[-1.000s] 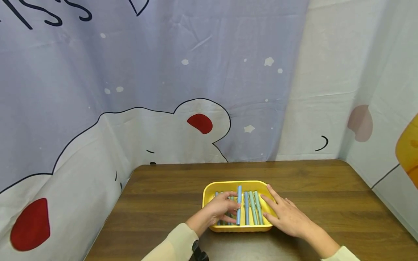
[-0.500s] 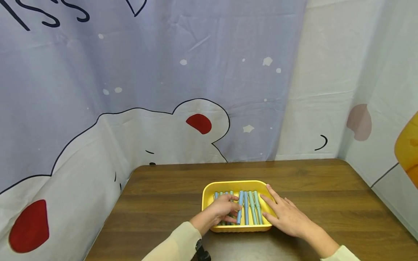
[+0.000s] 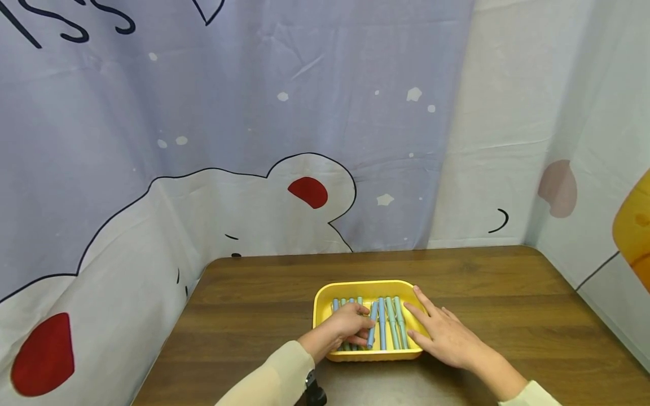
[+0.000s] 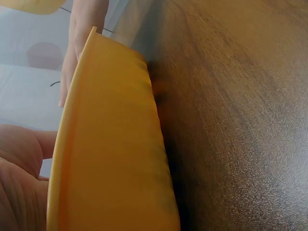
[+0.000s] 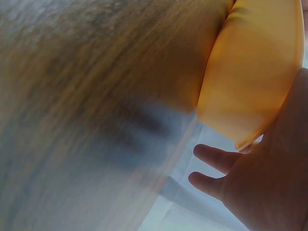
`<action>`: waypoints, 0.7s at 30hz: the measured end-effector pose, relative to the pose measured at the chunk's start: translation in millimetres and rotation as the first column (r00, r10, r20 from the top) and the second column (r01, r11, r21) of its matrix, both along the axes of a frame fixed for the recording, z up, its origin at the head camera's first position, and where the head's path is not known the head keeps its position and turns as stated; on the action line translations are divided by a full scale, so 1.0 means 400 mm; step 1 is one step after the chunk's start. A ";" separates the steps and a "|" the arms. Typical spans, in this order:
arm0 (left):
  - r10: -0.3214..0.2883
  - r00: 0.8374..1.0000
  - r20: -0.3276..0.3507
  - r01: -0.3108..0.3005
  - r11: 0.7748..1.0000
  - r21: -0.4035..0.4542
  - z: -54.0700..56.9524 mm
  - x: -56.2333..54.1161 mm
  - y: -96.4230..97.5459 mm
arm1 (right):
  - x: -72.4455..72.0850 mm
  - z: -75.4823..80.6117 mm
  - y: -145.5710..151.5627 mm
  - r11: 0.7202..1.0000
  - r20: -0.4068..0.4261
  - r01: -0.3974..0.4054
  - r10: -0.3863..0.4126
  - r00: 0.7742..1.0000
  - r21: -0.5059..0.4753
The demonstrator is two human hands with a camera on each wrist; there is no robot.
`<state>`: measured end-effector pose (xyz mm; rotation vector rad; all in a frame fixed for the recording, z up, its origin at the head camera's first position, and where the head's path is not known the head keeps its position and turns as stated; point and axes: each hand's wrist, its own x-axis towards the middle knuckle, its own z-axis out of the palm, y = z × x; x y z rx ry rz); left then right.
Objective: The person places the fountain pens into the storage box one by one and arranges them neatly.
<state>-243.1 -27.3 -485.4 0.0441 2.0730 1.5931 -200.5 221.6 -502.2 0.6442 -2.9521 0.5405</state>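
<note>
A yellow tray (image 3: 396, 356) on the table holds several slim blue and green pens lying side by side. My left hand (image 3: 346, 325) reaches over its front left part. With thumb and fingers it pinches a blue pen (image 3: 372, 332) that lies slightly slanted in the middle, left of another blue pen (image 3: 382, 324). Two green pens (image 3: 400, 321) lie to the right. My right hand (image 3: 447, 337), fingers spread, rests at the right rim. The tray's outer wall (image 4: 110, 125) hides the left fingertips in the left wrist view. Several pens on the left are partly covered by my left hand.
The tray stands on a brown wooden table (image 3: 254, 304). Behind and beside the table hangs a printed cloth (image 3: 244, 113) with cartoon shapes. A black strap-like device (image 3: 316, 392) sits at my left wrist.
My left hand has lowered the blue pen from above the tray into the row, then shifted it slightly so that it slants. The right hand has stayed at the rim.
</note>
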 end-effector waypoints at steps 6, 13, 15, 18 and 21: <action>0.003 1.000 -0.007 -0.003 1.000 -0.020 0.003 -0.001 0.001 | -0.001 0.000 -0.001 1.000 -0.004 -0.001 0.001 1.000 0.000; -0.029 1.000 -0.009 0.029 0.998 -0.051 0.011 0.015 -0.008 | -0.001 0.000 0.000 1.000 -0.005 0.005 -0.005 1.000 0.002; -0.044 0.999 -0.011 0.043 0.997 -0.059 0.015 0.021 -0.011 | 0.000 0.000 0.000 1.000 -0.006 0.006 -0.006 1.000 0.002; -0.061 0.998 -0.019 0.059 0.996 -0.070 0.022 0.028 -0.017 | 0.001 -0.001 -0.001 1.000 -0.007 0.005 -0.005 1.000 0.000; -0.077 0.997 -0.031 0.074 0.993 -0.089 0.026 0.033 -0.026 | 0.001 -0.001 -0.001 1.000 -0.006 0.004 -0.004 1.000 0.000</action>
